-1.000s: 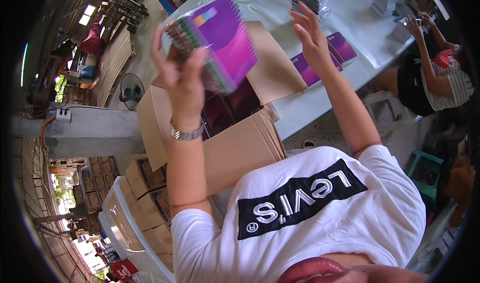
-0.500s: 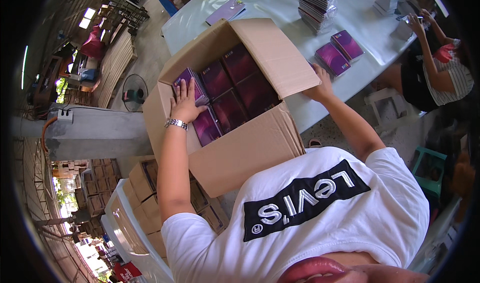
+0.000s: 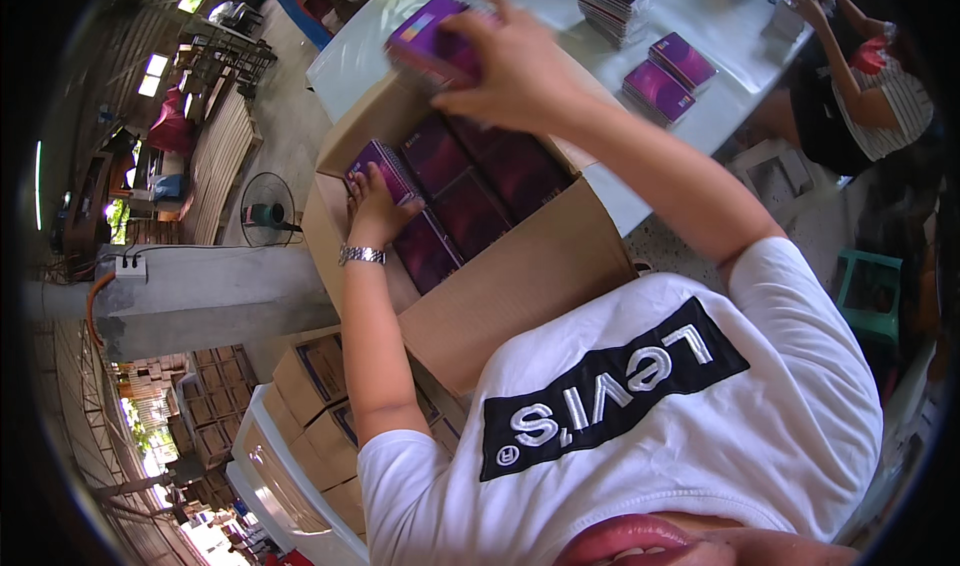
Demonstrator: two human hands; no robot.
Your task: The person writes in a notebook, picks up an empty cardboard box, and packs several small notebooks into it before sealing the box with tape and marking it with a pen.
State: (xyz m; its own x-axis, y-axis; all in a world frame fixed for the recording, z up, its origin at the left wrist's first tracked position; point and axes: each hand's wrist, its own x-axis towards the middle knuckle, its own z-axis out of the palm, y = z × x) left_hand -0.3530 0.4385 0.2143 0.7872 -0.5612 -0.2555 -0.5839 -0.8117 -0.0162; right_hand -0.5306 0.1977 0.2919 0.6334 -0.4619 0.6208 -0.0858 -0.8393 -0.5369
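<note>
A cardboard box (image 3: pixel 505 291) with raised flaps stands before me, holding rows of purple spiral notebooks (image 3: pixel 462 214). My left hand (image 3: pixel 376 209) rests inside its left side with fingers spread over the notebooks there. Above the box's far edge, my right hand (image 3: pixel 525 71) grips a small stack of purple notebooks (image 3: pixel 432 38) between thumb and fingers. That stack is tilted and somewhat blurred. Two more short piles of purple notebooks (image 3: pixel 660 91) lie on the table (image 3: pixel 745 101) to the right. My right forearm hides part of the box and its right flap.
A tall stack of spiral notebooks (image 3: pixel 612 4) stands at the table's far side. Another person (image 3: pixel 860 101) works at the right. A fan (image 3: pixel 265 216) and a concrete post (image 3: pixel 215 286) are at the left. Cardboard cartons (image 3: pixel 312 371) are piled below; a green stool (image 3: pixel 865 291) stands right.
My right hand has moved from the table edge beside the piles to over the box's far side, now holding purple notebooks. My left hand has stayed on the notebooks in the box.
</note>
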